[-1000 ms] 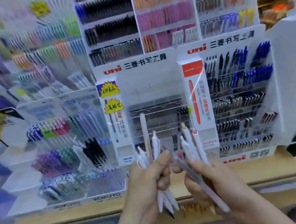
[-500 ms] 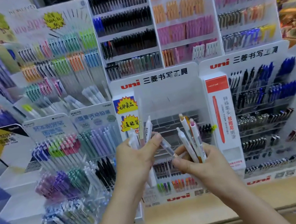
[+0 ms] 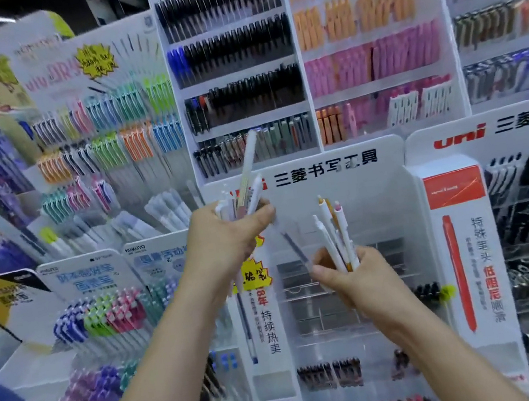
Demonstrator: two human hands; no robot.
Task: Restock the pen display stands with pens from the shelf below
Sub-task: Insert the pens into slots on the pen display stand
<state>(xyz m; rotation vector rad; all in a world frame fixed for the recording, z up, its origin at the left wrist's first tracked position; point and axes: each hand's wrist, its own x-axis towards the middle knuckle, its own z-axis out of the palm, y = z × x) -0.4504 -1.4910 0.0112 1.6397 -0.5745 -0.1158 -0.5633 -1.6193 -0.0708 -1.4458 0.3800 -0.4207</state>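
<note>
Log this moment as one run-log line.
left hand: grips left pen bunch | right hand: grips right pen bunch | clear pen: between both hands | uni stand: ahead, upper rows sparse

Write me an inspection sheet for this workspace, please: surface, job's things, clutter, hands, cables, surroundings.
Surface: shelf top not in view.
Job's things: left pens and right pens, mostly white bunches; clear pen spans between the hands; uni stand, upper rows nearly empty, low rows partly filled.
Clutter: nothing seen.
Hands: left hand grips left pens; right hand grips right pens.
Cables: nothing seen.
Surroundings: Kokuyo stand at left, full; racks behind, full.
</note>
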